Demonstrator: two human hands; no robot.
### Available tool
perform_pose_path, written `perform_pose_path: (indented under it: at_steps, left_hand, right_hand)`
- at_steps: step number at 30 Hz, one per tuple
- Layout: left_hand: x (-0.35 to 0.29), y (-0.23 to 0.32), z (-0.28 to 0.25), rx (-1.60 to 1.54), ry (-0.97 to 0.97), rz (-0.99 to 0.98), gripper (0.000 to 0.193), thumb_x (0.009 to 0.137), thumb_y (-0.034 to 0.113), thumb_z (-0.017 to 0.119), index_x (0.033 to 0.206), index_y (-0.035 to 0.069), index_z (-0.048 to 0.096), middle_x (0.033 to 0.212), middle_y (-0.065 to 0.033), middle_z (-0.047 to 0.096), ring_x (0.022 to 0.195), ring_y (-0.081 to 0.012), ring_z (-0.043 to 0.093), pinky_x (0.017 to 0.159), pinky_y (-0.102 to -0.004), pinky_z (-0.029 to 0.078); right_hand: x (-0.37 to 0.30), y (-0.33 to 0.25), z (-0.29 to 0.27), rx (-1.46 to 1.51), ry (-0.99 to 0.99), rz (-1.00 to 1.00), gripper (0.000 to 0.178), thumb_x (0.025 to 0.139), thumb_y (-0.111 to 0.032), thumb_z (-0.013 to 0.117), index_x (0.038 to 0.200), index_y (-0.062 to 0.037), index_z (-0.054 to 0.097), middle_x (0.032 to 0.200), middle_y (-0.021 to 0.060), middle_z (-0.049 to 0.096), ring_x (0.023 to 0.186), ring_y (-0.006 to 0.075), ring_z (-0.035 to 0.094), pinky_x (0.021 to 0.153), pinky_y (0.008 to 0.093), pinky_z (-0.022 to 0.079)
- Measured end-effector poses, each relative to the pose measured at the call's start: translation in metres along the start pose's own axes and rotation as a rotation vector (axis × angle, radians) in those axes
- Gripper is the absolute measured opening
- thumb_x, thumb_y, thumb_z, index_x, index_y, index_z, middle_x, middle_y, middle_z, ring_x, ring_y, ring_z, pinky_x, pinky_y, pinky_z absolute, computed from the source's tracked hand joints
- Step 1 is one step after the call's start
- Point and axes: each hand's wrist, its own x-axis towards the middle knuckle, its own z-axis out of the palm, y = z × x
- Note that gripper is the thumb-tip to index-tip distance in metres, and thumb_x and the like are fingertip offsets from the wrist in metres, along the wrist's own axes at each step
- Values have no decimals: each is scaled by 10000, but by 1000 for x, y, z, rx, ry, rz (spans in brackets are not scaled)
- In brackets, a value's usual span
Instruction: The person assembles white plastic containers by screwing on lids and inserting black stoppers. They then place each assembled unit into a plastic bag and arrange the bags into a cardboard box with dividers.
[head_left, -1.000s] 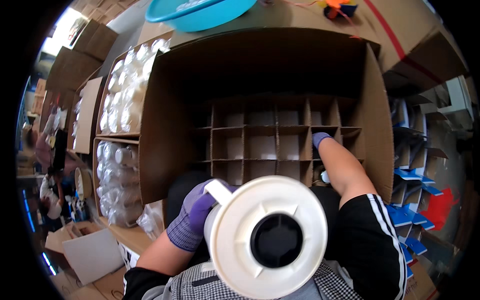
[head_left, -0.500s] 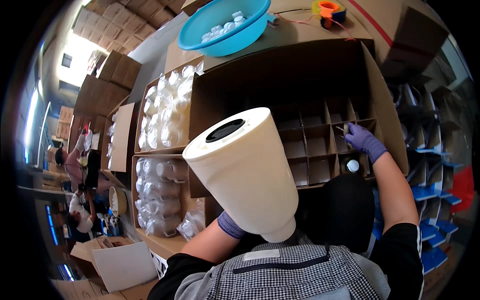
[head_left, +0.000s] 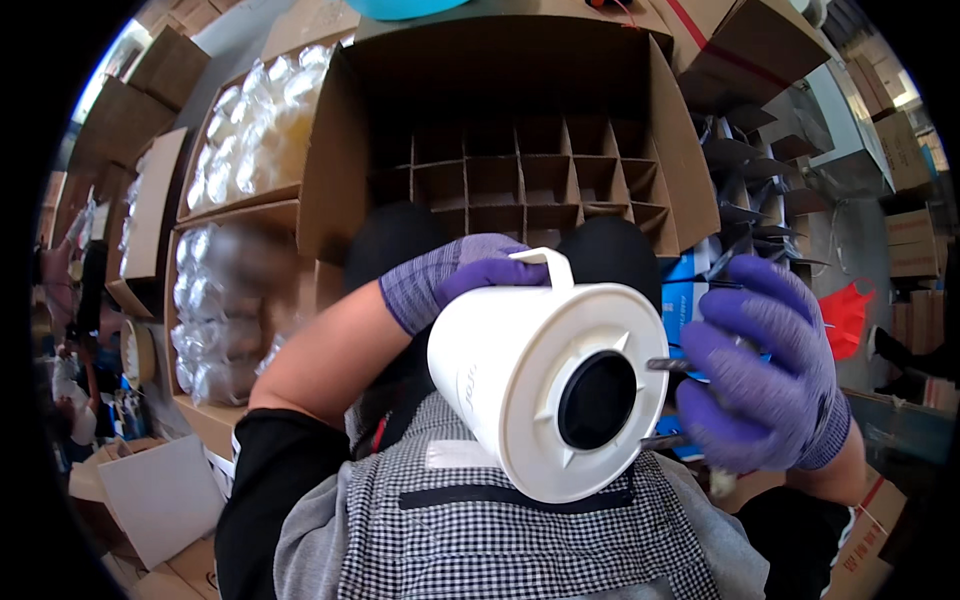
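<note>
A cream-white plastic jug (head_left: 470, 350) lies tilted over my lap, its round base with a black disc (head_left: 597, 400) turned up and to the right. My left hand (head_left: 475, 270) is closed at the jug's handle (head_left: 550, 266). Two dark metal prongs (head_left: 668, 365) stick out to the left from my right hand (head_left: 765, 370), their tips spread apart at the rim of the base. That hand's purple-gloved fingers curl around the tool, and its grip is mostly hidden. Whether it is pliers or scissors I cannot tell.
Beyond my knees stands a large open carton (head_left: 500, 60) with cardboard dividers (head_left: 545, 180). To the left, cartons hold plastic-wrapped pale items (head_left: 250, 140) and clear containers (head_left: 210, 310). Blue-and-grey folded pieces (head_left: 740, 190) and a red bag (head_left: 846, 318) lie to the right.
My right hand has come back from the divided carton to the jug's base with the metal tool. The jug has turned, base toward the right, and its handle now shows. The view has shifted.
</note>
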Motion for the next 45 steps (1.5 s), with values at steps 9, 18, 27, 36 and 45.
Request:
perform_pose_path:
  at_steps: [9,18,27,36,45]
  left_hand:
    - [-16,24,69,267,-448,87,417,966,341,606,1213,5,620,1092,-148,686,987,-243,684,923,-349,546]
    - [-22,30,100,383,-481,115,395,964,329,608,1192,8,636,1060,-147,696,961,-236,693,906,-347,557]
    - [-23,35,106,446,-476,106,374,963,318,611,1172,10,651,1028,-147,705,935,-229,703,889,-344,567]
    - [-14,45,84,418,-400,-21,354,961,306,614,1152,12,666,997,-146,714,908,-222,712,872,-342,578]
    - [-5,50,65,385,-306,-114,334,959,294,616,1131,14,681,965,-146,723,882,-216,721,855,-340,589]
  right_hand:
    - [18,-20,-22,-522,-140,-564,354,714,-287,779,1024,-219,621,1020,3,605,910,158,649,780,300,611]
    - [43,-37,-53,-592,-298,-608,259,817,-311,728,1050,-271,621,1073,-13,590,1030,198,656,698,244,629]
    - [33,-54,-63,-638,-347,-513,314,817,-320,723,1105,-306,596,1102,-17,600,1048,235,662,721,291,640]
    - [21,-48,-60,-604,-253,-588,294,806,-312,738,1071,-279,614,1107,39,585,1025,221,635,764,335,636]
    - [-2,-39,-50,-672,-214,-699,272,834,-310,727,1070,-259,603,1123,40,574,1068,192,605,867,353,607]
